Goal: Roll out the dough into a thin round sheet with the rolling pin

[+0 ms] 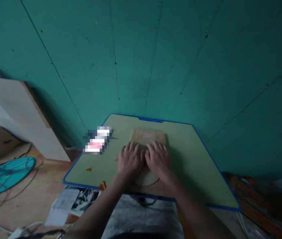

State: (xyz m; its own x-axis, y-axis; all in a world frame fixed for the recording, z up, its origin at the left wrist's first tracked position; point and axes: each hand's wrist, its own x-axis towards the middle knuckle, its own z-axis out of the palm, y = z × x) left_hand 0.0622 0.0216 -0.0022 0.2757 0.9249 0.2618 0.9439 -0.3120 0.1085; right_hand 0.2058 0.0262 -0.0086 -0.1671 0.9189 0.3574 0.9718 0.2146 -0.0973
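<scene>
Both hands lie side by side over a wooden board (148, 133) on a small table. My left hand (131, 157) is curled over what looks like a rolling pin (116, 157); only its pale rounded end shows past the wrist on the left. My right hand (158, 157) bears down on the same pin, its fingers bent over the front, thumbs close together. Beneath my palms a flat round of pale dough (146, 177) rests on the board, its near edge visible between my forearms. The hands hide most of the pin.
The pale green tabletop (185, 159) has a blue rim and stands against a green wall. A blurred-out phone-like object (98, 141) is at its left edge. Orange scraps (102, 185) lie at the front left. A round turquoise base (9, 174) and cables are on the floor.
</scene>
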